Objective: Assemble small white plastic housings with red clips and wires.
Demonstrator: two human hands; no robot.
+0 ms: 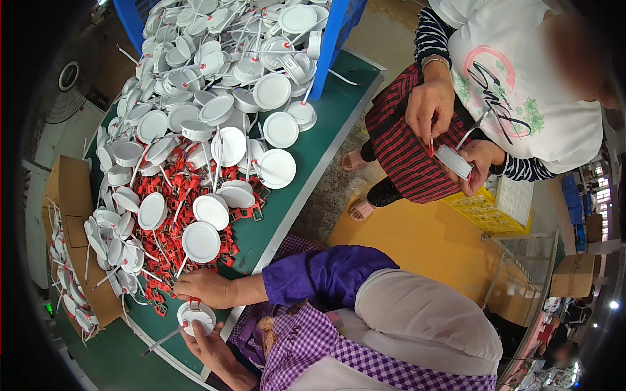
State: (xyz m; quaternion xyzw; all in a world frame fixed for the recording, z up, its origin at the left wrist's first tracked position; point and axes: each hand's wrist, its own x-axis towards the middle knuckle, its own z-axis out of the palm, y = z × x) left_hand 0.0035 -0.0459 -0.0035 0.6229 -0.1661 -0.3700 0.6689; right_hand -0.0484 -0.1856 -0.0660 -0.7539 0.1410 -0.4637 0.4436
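Observation:
My left hand (218,352) grips a round white downlight (197,318) by its edge, back side up, with its wire (163,340) sticking out toward the lower left. A red clip (194,303) with a metal part sits at the downlight's upper edge. Just above it, my right hand (207,288) has its fingers curled together; whatever they pinch is hidden. Beyond my right hand lies a heap of red clips (176,228). White downlights (201,242) with wires are piled on and behind that heap, on the green table (277,212).
A blue crate (329,49) full of downlights stands at the far end. At the left is a cardboard box (72,221) beside more downlights. Across from me, a co-worker (521,85) holds another downlight (453,161) near a yellow crate (486,210).

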